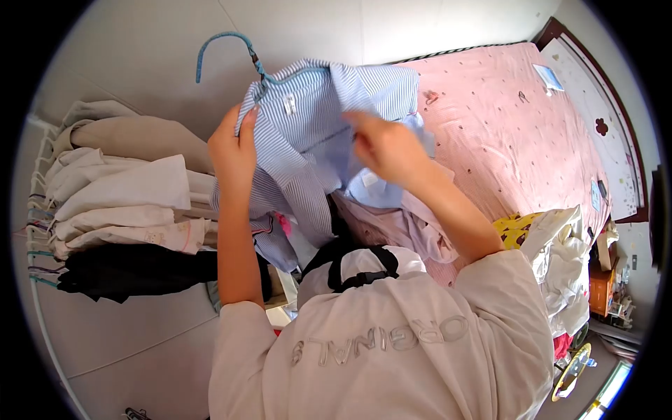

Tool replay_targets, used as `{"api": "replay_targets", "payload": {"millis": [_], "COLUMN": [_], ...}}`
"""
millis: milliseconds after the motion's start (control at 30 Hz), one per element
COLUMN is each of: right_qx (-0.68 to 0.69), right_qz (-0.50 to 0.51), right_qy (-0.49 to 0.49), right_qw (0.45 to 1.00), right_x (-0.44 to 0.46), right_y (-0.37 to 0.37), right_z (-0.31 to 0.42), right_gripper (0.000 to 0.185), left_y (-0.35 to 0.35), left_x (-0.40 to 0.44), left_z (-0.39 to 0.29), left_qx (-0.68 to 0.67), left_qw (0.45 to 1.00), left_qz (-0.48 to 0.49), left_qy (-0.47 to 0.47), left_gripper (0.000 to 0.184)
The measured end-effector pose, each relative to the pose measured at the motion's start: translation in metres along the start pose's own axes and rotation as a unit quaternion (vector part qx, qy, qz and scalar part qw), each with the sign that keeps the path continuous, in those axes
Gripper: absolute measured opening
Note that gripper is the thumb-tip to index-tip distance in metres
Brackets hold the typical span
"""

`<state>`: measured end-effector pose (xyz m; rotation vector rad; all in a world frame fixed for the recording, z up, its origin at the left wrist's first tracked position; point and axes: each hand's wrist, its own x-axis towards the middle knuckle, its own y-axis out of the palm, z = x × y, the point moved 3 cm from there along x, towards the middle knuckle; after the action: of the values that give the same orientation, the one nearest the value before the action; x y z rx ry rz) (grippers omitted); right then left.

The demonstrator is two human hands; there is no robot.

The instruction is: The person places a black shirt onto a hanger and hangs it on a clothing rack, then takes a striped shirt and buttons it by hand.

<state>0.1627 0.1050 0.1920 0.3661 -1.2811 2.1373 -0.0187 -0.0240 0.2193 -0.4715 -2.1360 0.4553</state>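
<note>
A blue-and-white striped shirt (308,175) hangs on a blue hanger (227,35), whose hook sticks up at the upper left. My left hand (234,143) is closed on the shirt's shoulder near the collar, with the thumb on the front of the cloth. Over the shirt's other side is my right hand (392,147). It is blurred by motion, so I cannot tell whether its fingers grip the cloth. A white label (290,105) shows inside the collar. Part of the hanger is hidden inside the shirt.
To the left, a white rack (40,308) carries several light garments and black clothing (133,269). A pink bed (504,133) fills the right side, with crumpled pale clothes (420,227) near me. White and yellow fabric (560,259) lies at the bed's near right edge.
</note>
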Motion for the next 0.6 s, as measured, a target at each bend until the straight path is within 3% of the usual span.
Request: {"api": "replay_targets", "payload": {"millis": [67, 100, 167, 200, 333, 367, 467, 500, 600], "right_qx": [0.054, -0.006, -0.1, -0.129, -0.133, -0.135, -0.126, -0.114, -0.056], "right_qz": [0.024, -0.032, -0.214, -0.246, -0.117, -0.097, 0.043, 0.03, 0.004], "right_qy": [-0.144, -0.177, -0.114, -0.12, -0.119, -0.134, 0.016, 0.027, 0.069], "right_qw": [0.988, 0.984, 0.965, 0.953, 0.977, 0.977, 0.991, 0.993, 0.996], "right_x": [0.0, 0.002, 0.005, 0.009, 0.022, 0.019, 0.009, 0.003, -0.017], "right_y": [0.005, -0.009, -0.051, -0.069, -0.066, -0.056, -0.037, -0.038, -0.053], "right_z": [0.006, -0.002, -0.015, -0.027, -0.068, -0.068, -0.078, -0.075, -0.064], "right_gripper": [0.033, 0.039, 0.048, 0.056, 0.063, 0.049, 0.026, 0.021, 0.015], "left_y": [-0.001, -0.004, -0.012, -0.017, -0.018, -0.013, 0.007, 0.013, 0.025], "left_x": [0.004, 0.007, 0.013, 0.013, 0.016, 0.017, 0.011, 0.008, -0.003], "left_z": [-0.002, -0.002, -0.003, -0.003, 0.005, 0.008, 0.021, 0.025, 0.011], "left_qx": [-0.03, -0.043, -0.057, -0.063, -0.106, -0.122, -0.156, -0.163, -0.155], "left_qw": [0.999, 0.998, 0.997, 0.996, 0.992, 0.99, 0.982, 0.977, 0.987], "left_qz": [0.025, 0.037, 0.028, 0.024, 0.052, 0.063, 0.11, 0.13, 0.046], "left_qy": [-0.001, 0.0, 0.038, 0.055, 0.037, 0.039, -0.008, -0.032, -0.01], "left_gripper": [0.02, 0.02, 0.019, 0.019, 0.019, 0.019, 0.019, 0.019, 0.022]}}
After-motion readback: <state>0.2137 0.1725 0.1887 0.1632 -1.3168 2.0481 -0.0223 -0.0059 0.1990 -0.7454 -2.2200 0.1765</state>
